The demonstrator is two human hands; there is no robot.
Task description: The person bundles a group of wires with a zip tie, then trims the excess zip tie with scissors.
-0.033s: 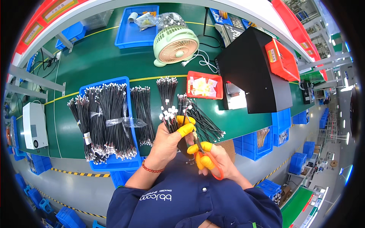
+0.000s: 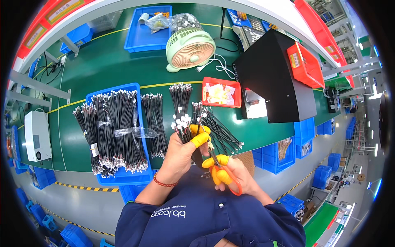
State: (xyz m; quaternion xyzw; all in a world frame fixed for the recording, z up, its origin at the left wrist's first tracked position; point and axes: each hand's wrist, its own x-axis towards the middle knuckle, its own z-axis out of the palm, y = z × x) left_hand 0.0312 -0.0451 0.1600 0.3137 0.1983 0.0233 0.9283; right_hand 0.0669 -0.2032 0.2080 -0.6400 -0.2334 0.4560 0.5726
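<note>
My left hand (image 2: 182,149), with yellow finger cots on its fingertips, is closed around a bundle of black cables (image 2: 186,134). White connectors cluster at the bundle's upper end. In my right hand (image 2: 234,169) is a pair of scissors (image 2: 235,182) with orange handles, the fingers in yellow cots wrapped about them. The blades point up toward the cable side of my left hand; their tips are hard to make out. Just beyond my hands, loose black cables (image 2: 222,131) fan out on the green table, beside a tidy cable bundle (image 2: 180,97).
A blue tray (image 2: 142,119) at the left bears thick cable bundles, with another bundle (image 2: 154,123) alongside. Farther back stand a red bin (image 2: 221,104) of small packets, a green fan (image 2: 190,51) and a large black box (image 2: 263,74). A white device (image 2: 38,136) sits far left.
My left hand and the cable bundle have shifted very slightly. The scissors stay in my right hand at nearly the same place.
</note>
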